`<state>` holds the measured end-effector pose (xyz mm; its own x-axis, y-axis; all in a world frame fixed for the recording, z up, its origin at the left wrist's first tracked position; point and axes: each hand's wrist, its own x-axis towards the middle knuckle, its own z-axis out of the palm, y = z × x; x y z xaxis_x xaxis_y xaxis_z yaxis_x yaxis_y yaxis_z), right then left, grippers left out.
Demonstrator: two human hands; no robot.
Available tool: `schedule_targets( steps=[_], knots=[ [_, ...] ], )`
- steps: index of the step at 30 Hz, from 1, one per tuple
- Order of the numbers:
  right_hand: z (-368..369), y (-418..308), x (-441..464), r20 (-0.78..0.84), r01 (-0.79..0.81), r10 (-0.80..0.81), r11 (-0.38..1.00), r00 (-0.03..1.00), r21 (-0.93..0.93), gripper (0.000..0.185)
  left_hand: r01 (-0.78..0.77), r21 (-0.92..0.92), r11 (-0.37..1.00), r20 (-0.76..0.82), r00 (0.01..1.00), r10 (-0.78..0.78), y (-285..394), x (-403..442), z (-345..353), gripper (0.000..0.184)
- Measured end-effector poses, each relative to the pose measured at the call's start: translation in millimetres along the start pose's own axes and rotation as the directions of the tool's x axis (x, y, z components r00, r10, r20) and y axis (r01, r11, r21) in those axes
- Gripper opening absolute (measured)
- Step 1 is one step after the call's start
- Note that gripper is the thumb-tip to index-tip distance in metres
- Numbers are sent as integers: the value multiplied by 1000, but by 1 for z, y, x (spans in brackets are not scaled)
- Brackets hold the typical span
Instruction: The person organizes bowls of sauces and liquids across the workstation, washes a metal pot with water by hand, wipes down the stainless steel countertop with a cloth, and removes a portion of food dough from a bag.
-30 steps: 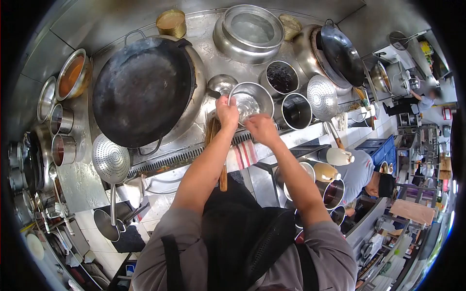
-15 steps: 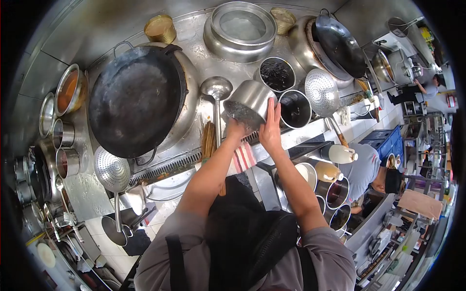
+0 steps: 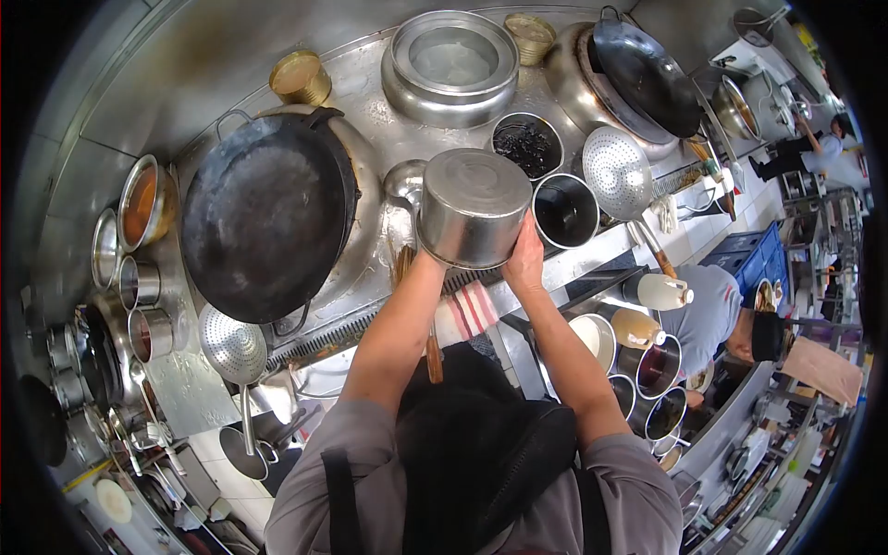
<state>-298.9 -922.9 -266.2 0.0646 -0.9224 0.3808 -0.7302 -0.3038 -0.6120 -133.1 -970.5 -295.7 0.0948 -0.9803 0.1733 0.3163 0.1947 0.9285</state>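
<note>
A round steel pot (image 3: pixel 475 194) is tipped with its base facing up toward me, above the front of the steel range. My right hand (image 3: pixel 524 257) grips its lower right side near the rim. At the lower left rim is my left hand (image 3: pixel 427 265), its fingers mostly hidden behind the pot. The pot's inside is out of sight. Just left of it lies a ladle (image 3: pixel 405 180), partly covered by the pot. To the right stand a pot holding dark pieces (image 3: pixel 527 145) and a pot of dark liquid (image 3: pixel 566 211).
A large black wok (image 3: pixel 264 217) sits at left, with a perforated strainer (image 3: pixel 231 344) below it. Another strainer (image 3: pixel 617 171) and a tilted wok (image 3: pixel 646 79) are at right. A striped cloth (image 3: pixel 465 313) hangs at the front edge. A co-worker (image 3: pixel 708 310) bends nearby at right.
The pot has turned from lying sideways to base up, hiding my left fingers, which were at its mouth. My right hand has shifted down along its side.
</note>
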Motion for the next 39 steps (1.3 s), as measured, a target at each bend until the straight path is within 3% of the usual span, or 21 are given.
schedule_targets(
  steps=[3,6,7,9,11,13,14,16,17,19,20,21,23,25,27,29,32,33,35,37,39],
  knots=[
    [5,0,1,-2,-28,28,999,1000,41,77,9,-106,994,-31,999,-12,-25,4,-13,46],
    [4,-6,0,113,-162,154,985,982,63,76,257,-438,862,63,965,-256,-42,-5,-38,44],
    [3,-10,-2,170,-223,210,973,963,60,76,302,-604,738,104,947,-303,-42,-7,-44,41],
    [7,-14,-8,44,-134,130,986,991,95,73,357,-845,398,214,908,-360,-27,-7,-47,36],
    [7,-20,-8,-40,-71,75,992,996,103,72,322,-817,479,115,904,-411,9,-9,-39,32],
    [2,-32,-13,-73,-50,56,995,996,91,71,332,-674,660,21,902,-432,16,-16,-39,30],
    [-6,-42,-13,46,-252,249,961,967,114,71,339,-525,781,-22,912,-410,15,-16,-43,31],
    [-3,-33,-9,-200,55,-51,998,979,13,70,297,-238,925,-132,933,-334,12,-20,-49,30],
    [-1,-33,-15,-304,180,-192,981,933,-65,69,298,54,953,-103,951,-291,24,-30,-51,28],
    [-7,-53,-14,-268,14,6,997,964,72,68,159,596,787,25,976,-216,43,-41,-58,24],
    [4,-39,-15,-283,-16,60,988,957,155,70,35,651,758,84,990,-118,40,-48,-65,23],
    [-3,-46,-22,-323,1,39,993,946,121,69,-91,687,721,160,987,-27,34,-59,-73,22],
    [-24,-78,-28,-404,63,-88,995,911,-77,68,103,738,667,145,941,-306,75,-77,-75,18],
    [-21,-79,-38,-430,86,-119,992,895,-96,66,125,661,740,106,961,-257,64,-93,-95,16],
    [-19,-95,-51,-458,-10,13,1000,889,9,67,118,662,741,114,960,-255,86,-102,-104,13],
    [-19,-108,-67,-426,-116,133,991,895,66,64,-105,679,727,214,975,-59,82,-103,-123,16],
    [-26,-123,-94,-472,-156,189,982,861,108,58,-238,741,628,337,941,-41,92,-106,-134,30],
    [-28,-124,-103,-473,-177,222,974,853,139,54,-293,772,564,393,917,-62,95,-107,-136,40],
    [-29,-121,-126,-529,-152,190,982,827,115,51,-654,718,238,623,756,199,82,-101,-143,44],
    [-46,-132,-155,-477,-217,265,964,838,155,52,-311,731,608,447,891,-83,87,-107,-135,37],
    [-68,-145,-192,-528,-172,216,976,821,131,53,-230,690,687,448,881,-155,93,-114,-130,27]
  ],
)
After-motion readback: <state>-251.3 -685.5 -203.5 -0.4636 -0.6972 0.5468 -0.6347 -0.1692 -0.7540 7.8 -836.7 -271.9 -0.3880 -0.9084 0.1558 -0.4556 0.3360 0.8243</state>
